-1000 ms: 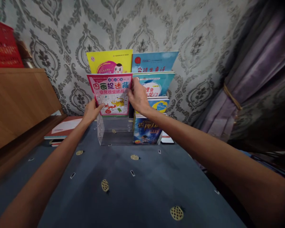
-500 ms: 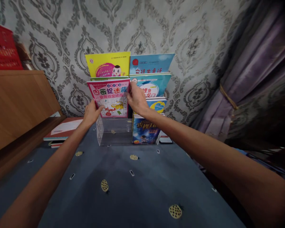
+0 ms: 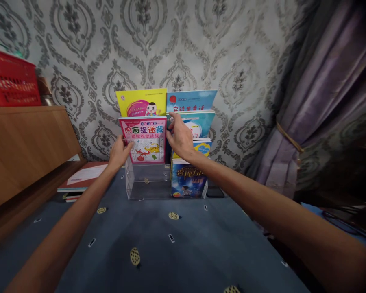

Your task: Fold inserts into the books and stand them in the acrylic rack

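Note:
A pink picture book stands upright in the left column of a clear acrylic rack, in front of a yellow book. My left hand grips its left edge, thumb on the cover and fingers behind. Beside its right edge is my right hand, fingers apart and holding nothing, partly covering a teal book. The right column also has a blue book at the back, a yellow-and-blue book and a dark blue book at the front.
A blue cloth with pineapple prints covers the table. At left lie stacked books beside a wooden cabinet bearing a red basket. A dark flat object lies right of the rack; a purple curtain hangs at right.
My right hand has let go of the pink book's right edge and its fingers have spread. My left hand still grips the left edge. The view has tilted upward.

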`<state>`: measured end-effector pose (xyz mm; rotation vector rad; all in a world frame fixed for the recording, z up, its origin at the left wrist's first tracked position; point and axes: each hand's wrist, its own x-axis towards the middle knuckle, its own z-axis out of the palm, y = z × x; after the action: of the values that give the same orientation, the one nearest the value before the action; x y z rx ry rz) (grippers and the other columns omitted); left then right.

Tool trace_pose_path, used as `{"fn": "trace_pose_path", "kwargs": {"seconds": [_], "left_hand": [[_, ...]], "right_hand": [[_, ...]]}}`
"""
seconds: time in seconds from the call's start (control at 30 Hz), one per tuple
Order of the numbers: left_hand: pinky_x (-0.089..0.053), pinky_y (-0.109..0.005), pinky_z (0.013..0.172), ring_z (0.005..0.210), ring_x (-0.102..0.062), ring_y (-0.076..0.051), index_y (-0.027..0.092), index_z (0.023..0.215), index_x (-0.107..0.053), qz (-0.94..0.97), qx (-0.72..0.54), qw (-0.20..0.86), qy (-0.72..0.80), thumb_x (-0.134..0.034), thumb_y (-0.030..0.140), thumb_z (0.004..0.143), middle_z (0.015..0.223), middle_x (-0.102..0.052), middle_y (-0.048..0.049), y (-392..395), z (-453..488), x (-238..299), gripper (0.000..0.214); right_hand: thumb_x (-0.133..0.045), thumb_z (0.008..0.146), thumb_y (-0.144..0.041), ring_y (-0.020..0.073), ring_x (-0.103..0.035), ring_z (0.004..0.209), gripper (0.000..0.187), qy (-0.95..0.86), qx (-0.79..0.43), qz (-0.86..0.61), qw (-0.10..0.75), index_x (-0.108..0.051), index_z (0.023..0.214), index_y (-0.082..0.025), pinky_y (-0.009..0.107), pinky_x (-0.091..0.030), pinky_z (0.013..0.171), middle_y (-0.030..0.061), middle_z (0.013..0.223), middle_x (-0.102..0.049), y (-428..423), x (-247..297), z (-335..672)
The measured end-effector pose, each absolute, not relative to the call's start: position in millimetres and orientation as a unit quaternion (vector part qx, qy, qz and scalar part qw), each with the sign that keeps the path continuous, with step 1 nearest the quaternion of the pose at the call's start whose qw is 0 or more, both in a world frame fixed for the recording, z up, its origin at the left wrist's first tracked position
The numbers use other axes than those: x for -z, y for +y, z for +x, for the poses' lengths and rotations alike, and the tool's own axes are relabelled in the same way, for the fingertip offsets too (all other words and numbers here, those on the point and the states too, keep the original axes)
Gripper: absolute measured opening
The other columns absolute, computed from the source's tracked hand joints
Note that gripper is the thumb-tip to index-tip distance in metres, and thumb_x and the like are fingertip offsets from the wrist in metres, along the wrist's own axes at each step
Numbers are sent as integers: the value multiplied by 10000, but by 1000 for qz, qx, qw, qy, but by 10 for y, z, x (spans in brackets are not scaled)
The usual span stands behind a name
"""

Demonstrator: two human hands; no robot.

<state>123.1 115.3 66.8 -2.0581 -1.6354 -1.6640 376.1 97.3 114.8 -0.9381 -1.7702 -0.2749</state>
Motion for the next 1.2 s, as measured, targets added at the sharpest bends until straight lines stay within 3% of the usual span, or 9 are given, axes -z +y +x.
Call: {"fn": "trace_pose_path", "kwargs": {"seconds": [0.23,0.43,0.73,1.2], "left_hand": [[-477,-373,809,882,-625,-264,196,947,-588,-662,513,26,-547,-472,402,918,930,-682,-99,1266,1228,-749,239],[-473,-376,816,938,-639,-292,191,904,-588,-648,476,37,-594,-427,361,938,953,-701,-127,1334,1268,-886,237],[-471,-370,845,1002,-648,-295,178,986,-592,-648,430,66,-625,-373,294,967,1038,-706,-148,1209,1332,-908,248],[-479,-360,838,967,-655,-286,171,966,-594,-664,414,98,-615,-351,270,969,998,-705,-144,1196,1336,-891,263]], "right_hand": [[-449,846,-106,267,-629,925,598,-769,103,-375,508,-366,1432,-197,456,-530,822,114,1079,-657,879,-1083,3723],[-436,865,-108,282,-633,972,725,-781,95,-368,496,-227,1553,-196,491,-542,870,155,1226,-635,799,-971,3622],[-443,887,-124,334,-608,1114,604,-819,55,-391,416,-347,1481,-70,520,-542,918,238,1357,-540,811,-924,3548],[-467,857,-110,300,-596,1095,570,-824,44,-368,429,-408,1424,-128,509,-508,961,181,1278,-572,933,-731,3556]]}}
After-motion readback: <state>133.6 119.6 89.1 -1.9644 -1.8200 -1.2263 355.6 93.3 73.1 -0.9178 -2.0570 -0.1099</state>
